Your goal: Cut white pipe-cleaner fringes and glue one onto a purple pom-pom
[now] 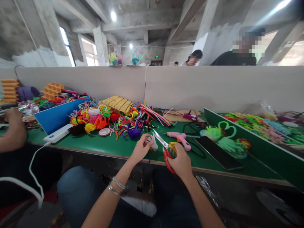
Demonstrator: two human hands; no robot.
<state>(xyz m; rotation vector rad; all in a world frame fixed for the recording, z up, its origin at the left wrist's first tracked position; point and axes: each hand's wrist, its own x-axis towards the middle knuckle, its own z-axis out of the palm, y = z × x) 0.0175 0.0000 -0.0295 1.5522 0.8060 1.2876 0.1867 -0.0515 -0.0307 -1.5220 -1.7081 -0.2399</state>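
Over the front of the green table, my left hand is closed on a small white piece whose kind I cannot make out. My right hand grips scissors with red and yellow handles. Their blades are parted a little and point up and left, close to the white piece; whether they touch it I cannot tell. A pink glue gun lies just beyond my right hand. To its right rests a black phone. A dark purple fuzzy ball sits beyond my left hand.
Colourful pipe-cleaner pieces and a yellow egg-carton tray are heaped at the back left. A blue board and a green board flank the place. A white power bank trails a cable. Another person's hand is at far left.
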